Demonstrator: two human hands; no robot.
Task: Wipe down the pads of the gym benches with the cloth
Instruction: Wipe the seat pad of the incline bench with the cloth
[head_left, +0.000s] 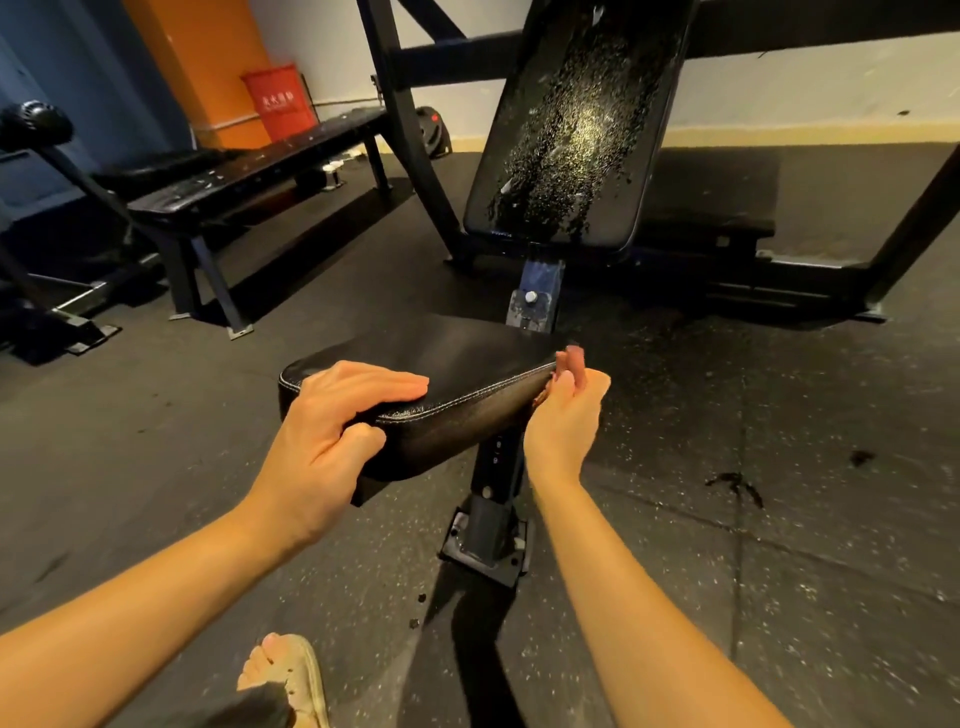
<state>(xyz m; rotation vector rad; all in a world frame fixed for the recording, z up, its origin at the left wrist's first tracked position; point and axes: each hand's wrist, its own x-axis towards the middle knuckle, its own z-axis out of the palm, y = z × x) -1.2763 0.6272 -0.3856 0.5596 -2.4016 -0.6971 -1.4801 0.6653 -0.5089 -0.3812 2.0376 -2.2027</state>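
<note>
The left hand (332, 415) grips the near corner of the seat pad (467, 358), fingers on top and thumb against its side. The right hand (563, 410), blurred, meets the pad's right edge, perhaps pinching something brownish; I cannot tell. The flaking back pad (571, 130) tilts beyond.

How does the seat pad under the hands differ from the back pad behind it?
The seat pad looks smooth; the back pad is speckled with pale flecks down its middle. The seat pad lies nearly flat; the back pad stands steeply tilted. The left hand grips the seat pad and the right hand is at its edge; nothing touches the back pad. Both are black.
</note>
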